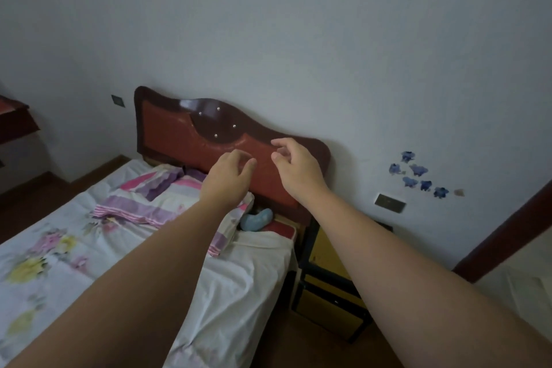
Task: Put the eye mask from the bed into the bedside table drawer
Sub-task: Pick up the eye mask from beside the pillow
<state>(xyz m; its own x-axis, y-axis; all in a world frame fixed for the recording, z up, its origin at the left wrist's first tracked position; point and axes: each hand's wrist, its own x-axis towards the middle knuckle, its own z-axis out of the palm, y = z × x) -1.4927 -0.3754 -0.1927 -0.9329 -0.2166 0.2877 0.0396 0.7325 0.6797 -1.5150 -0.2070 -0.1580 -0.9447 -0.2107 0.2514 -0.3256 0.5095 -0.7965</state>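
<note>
A light blue eye mask [257, 219] lies at the head of the bed [239, 278], near its right edge, half tucked under the striped pillow [149, 200]. The yellow and dark bedside table [325, 284] stands right of the bed, partly hidden by my right forearm; its drawer fronts look closed. Both arms reach forward over the bed. My left hand [230, 179] hovers above the pillow with fingers loosely curled and apart, holding nothing. My right hand [294, 164] hangs in front of the red headboard [179, 131], fingers apart and empty. Both hands are well above the mask.
A white floral sheet covers the mattress. A white wall with blue flower stickers [418, 173] and a switch plate [389, 202] rises behind the table. A dark door frame [507, 224] slants at right. Dark furniture [15, 119] stands at far left. Brown floor lies beside the bed.
</note>
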